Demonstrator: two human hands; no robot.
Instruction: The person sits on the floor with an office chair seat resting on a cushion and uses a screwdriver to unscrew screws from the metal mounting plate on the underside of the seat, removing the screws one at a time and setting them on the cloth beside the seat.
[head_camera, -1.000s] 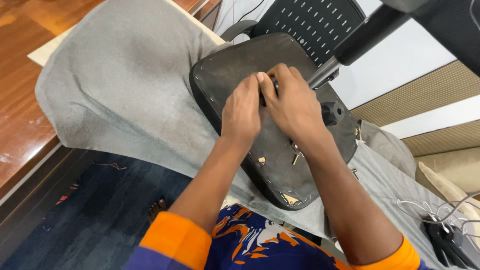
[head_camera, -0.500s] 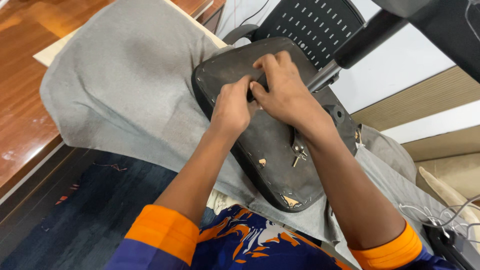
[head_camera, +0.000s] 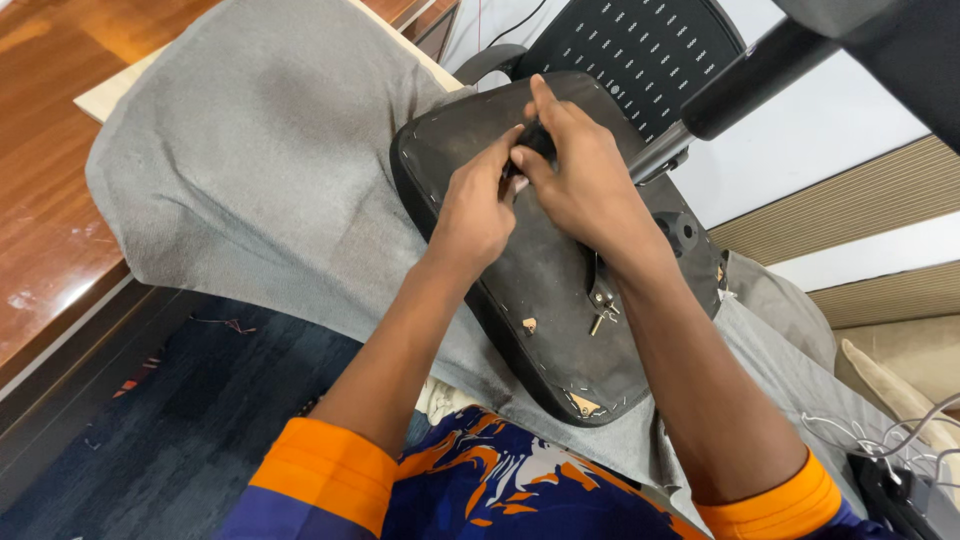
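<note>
A black office chair seat (head_camera: 545, 290) lies upside down on a grey cloth (head_camera: 260, 170), its dusty underside facing up. My left hand (head_camera: 475, 205) and my right hand (head_camera: 580, 170) meet near the seat's far end, fingers pinched together around a small black part (head_camera: 533, 142) on the underside. Most of that part is hidden by my fingers. A metal bracket with a bolt (head_camera: 602, 300) sticks out of the seat just below my right wrist.
A black mesh chair back (head_camera: 640, 55) and a black cylinder with a metal rod (head_camera: 740, 85) stand behind the seat. A brown wooden surface (head_camera: 40, 200) lies to the left, dark blue carpet (head_camera: 180, 420) below. White cables (head_camera: 880, 430) trail at the lower right.
Both hands have shifted slightly toward the seat's far edge. The right hand's fingers have lifted and now pinch the small black part with the left fingertips.
</note>
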